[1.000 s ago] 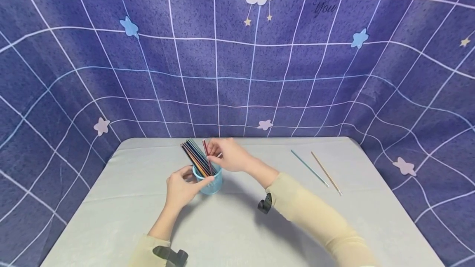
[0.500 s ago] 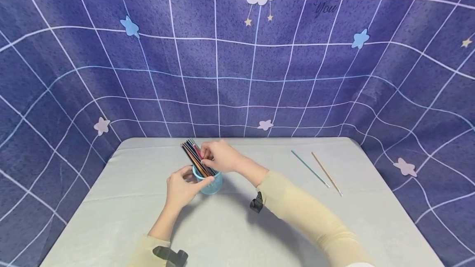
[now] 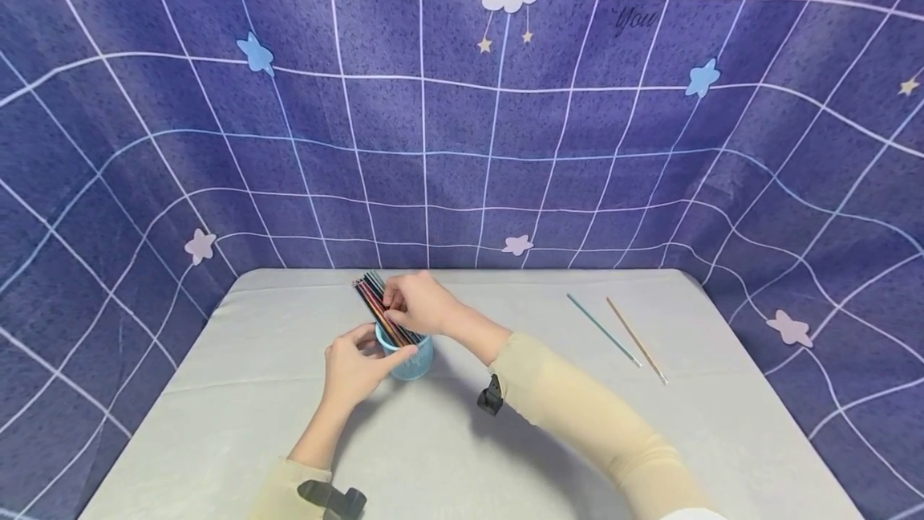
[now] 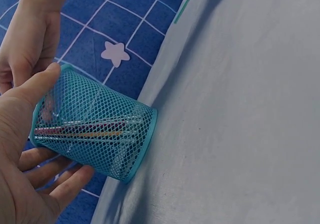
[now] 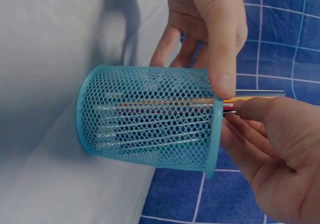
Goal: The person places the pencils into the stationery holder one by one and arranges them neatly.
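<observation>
My left hand [image 3: 355, 367] holds a light-blue mesh pencil cup [image 3: 413, 361] near its rim, thumb on the near side and fingers round the other. A bundle of coloured pencils [image 3: 371, 297] leans to the left out of the cup. At the mouth of the cup, my right hand [image 3: 424, 305] pinches a red pencil among the others; its fingers hide most of that pencil. Through the mesh in the right wrist view, the lower ends of red, orange and other pencils [image 5: 165, 107] show inside the cup [image 5: 150, 156], which stands on the table.
To the right on the pale tablecloth [image 3: 462, 456] lie a teal pencil [image 3: 603, 330] and a tan pencil [image 3: 637, 340], apart from each other. A purple-blue curtain [image 3: 462, 175] with a grid and stars stands behind the table and at both sides.
My right hand has moved left and slightly down, bringing the red pencil in against the bundle in the cup. My left hand and the cup have stayed in place.
</observation>
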{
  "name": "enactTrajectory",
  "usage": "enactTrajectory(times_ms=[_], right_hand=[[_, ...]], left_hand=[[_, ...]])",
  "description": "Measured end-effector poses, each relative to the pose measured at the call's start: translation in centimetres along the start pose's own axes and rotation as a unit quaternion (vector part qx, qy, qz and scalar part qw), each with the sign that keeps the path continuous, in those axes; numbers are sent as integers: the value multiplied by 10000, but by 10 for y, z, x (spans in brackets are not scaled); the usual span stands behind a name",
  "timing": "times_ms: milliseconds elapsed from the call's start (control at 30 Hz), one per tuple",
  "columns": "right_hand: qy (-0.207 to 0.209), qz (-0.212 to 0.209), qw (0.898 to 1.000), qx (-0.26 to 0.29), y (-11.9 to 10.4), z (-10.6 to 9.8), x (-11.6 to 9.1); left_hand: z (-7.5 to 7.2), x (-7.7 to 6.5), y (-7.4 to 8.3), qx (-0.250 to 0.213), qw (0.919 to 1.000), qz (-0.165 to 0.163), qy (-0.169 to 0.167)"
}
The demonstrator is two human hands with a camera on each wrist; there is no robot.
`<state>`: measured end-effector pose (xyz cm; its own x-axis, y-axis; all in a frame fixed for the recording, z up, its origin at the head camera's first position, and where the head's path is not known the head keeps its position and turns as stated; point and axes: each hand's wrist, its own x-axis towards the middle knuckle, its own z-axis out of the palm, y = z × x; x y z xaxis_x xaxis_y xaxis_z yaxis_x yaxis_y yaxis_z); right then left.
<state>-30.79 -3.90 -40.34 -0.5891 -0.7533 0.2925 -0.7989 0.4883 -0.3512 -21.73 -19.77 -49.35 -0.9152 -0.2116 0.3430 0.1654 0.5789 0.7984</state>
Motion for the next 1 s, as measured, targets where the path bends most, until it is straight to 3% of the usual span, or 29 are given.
enactTrajectory(times_ms=[167,367,667,1000], right_hand=[[323,26,9993,193,4,-17,-9],[812,92,9965,170,26,-51,-29],[1065,720,9916,-173,71,-91,-75],[1227,1686,9762,-604,127,-107,-139]], left_hand=[[-1,-2,1,-114,9999,59,60],[0,-1,1,-65,9999,-46,76],[2,-1,-2,-87,9999,-108,3],[1,0,-1,-85,9999,-122,-36]])
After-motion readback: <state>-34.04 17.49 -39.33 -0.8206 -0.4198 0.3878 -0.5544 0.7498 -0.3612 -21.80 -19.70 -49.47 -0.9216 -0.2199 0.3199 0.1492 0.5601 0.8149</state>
